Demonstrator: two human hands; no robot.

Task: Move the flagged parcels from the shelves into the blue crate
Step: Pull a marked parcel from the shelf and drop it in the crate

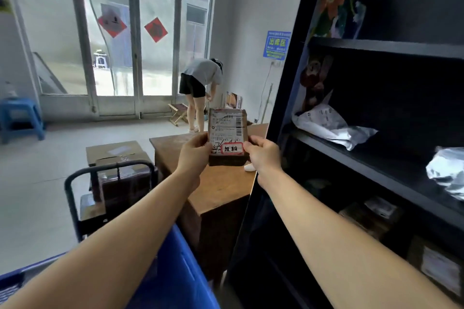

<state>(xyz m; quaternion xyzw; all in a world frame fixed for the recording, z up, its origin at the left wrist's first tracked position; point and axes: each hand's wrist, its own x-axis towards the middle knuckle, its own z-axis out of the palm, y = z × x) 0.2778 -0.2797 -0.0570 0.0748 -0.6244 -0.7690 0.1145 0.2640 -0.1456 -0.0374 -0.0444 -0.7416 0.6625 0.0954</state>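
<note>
Held upright in mid-air, a small brown parcel (227, 137) with a white shipping label and a red-bordered sticker near its lower edge. Pinched at the lower left edge by the left hand (194, 155), thumb on the front face; pinched at the lower right edge by the right hand (263, 155), fingers curled round the side. Raised over the brown wooden surface (216, 183), just left of the dark shelves (376, 158).

On the shelves at right: a crumpled white mailer (331, 126) on the middle board, a silvery bag (447, 170) further right on the same board, a colourful packet (336, 10) on the top level, brown boxes (371, 216) lower down in shadow. Low and near, under the left forearm, the blue crate (173, 271), only its wall and rim visible. Left of the surface, a black-framed trolley (110, 183) loaded with cardboard boxes (115, 153). A small white object (249, 167) on the surface beside the right wrist.

Further off, a pale bare floor, a blue stool (21, 118) at the far left, large glazed doors (130, 32) with red diamond papers stuck on, a blue sign (275, 44) on the white wall. Near the doors, a second person (200, 83) bent over beside a small folding wooden stool (179, 113).
</note>
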